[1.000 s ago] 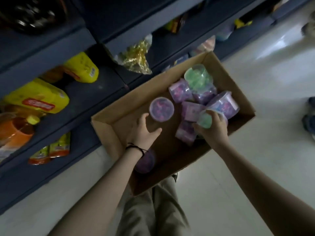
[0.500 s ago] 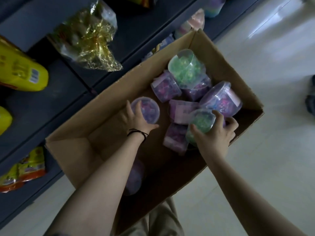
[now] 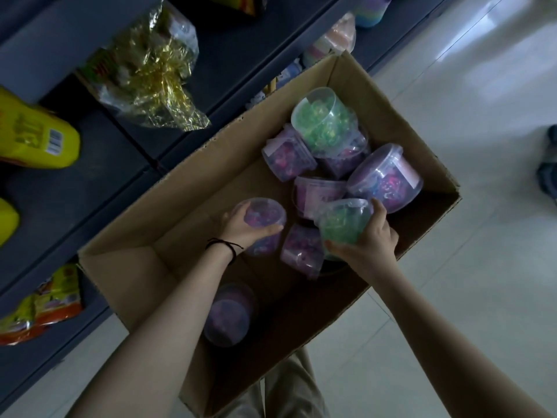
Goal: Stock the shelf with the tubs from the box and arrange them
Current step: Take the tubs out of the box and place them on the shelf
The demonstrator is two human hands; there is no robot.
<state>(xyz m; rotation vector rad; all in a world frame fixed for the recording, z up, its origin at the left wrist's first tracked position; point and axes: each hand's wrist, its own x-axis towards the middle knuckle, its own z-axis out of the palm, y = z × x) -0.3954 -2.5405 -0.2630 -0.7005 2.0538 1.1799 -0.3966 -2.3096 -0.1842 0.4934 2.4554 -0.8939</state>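
Note:
An open cardboard box [image 3: 193,176] lies on the floor beside dark shelves [image 3: 90,182]. Several clear tubs with purple or green filling lie inside it. My left hand [image 3: 241,227] grips a purple tub [image 3: 265,212] near the box's middle. My right hand [image 3: 367,239] grips a green tub [image 3: 343,221] just right of it. A larger green tub [image 3: 322,119] lies at the far end on top of purple ones, with a big purple tub [image 3: 385,176] to its right. One more purple tub [image 3: 229,315] lies at the near end, under my left forearm.
On the shelves are a gold foil bag [image 3: 144,67], yellow packs [image 3: 33,137] and orange snack packs [image 3: 42,309]. A pale tiled floor [image 3: 482,267] spreads to the right. A shoe [image 3: 548,167] shows at the right edge. My trouser legs [image 3: 280,390] are below the box.
The camera has come closer to the box. My left hand has closed round the purple tub. My right hand's hold on the green tub has shifted and the tub is tilted up.

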